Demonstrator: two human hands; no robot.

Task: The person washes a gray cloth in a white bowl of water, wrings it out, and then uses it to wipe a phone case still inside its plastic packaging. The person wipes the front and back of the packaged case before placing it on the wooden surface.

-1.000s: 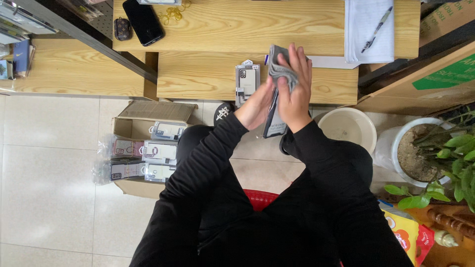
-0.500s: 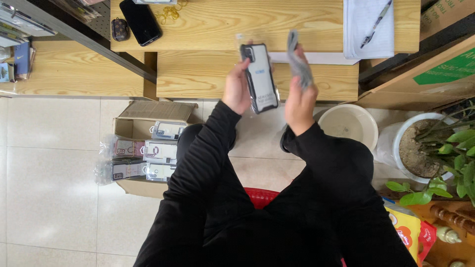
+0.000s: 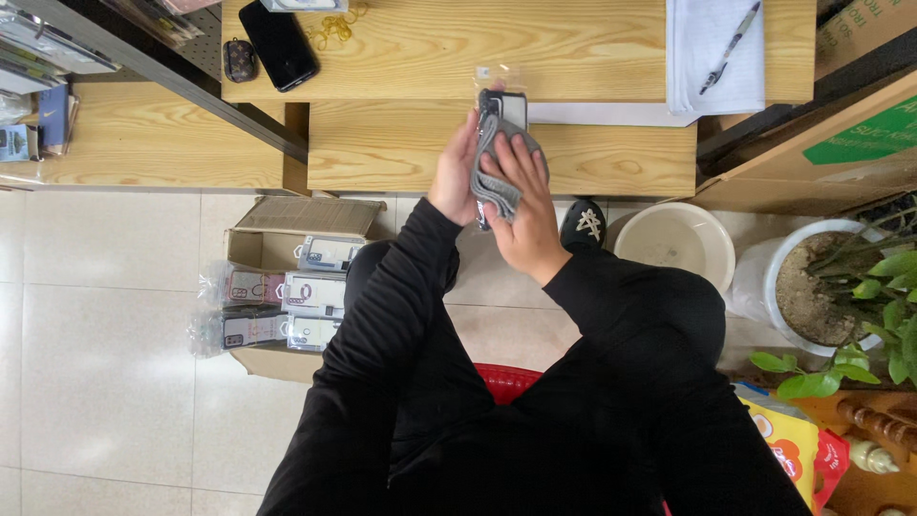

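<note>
My left hand (image 3: 453, 172) holds a phone case in a clear plastic sleeve (image 3: 506, 103) upright over the edge of the lower wooden shelf (image 3: 382, 153). My right hand (image 3: 522, 201) presses a folded grey cloth (image 3: 495, 172) against the case's face, so most of the case is hidden. Both arms are in black sleeves.
A black phone (image 3: 279, 44), a small dark pouch (image 3: 239, 59) and yellow rubber bands (image 3: 334, 29) lie on the upper desk. A pen (image 3: 730, 44) rests on white paper. An open cardboard box (image 3: 287, 229) with packaged cases stands on the floor at left; a white bowl (image 3: 676, 244) and potted plant (image 3: 841, 287) at right.
The hands were apart, the case in my left and the cloth lifted in my right. Now they have come together and the cloth covers the case again.
</note>
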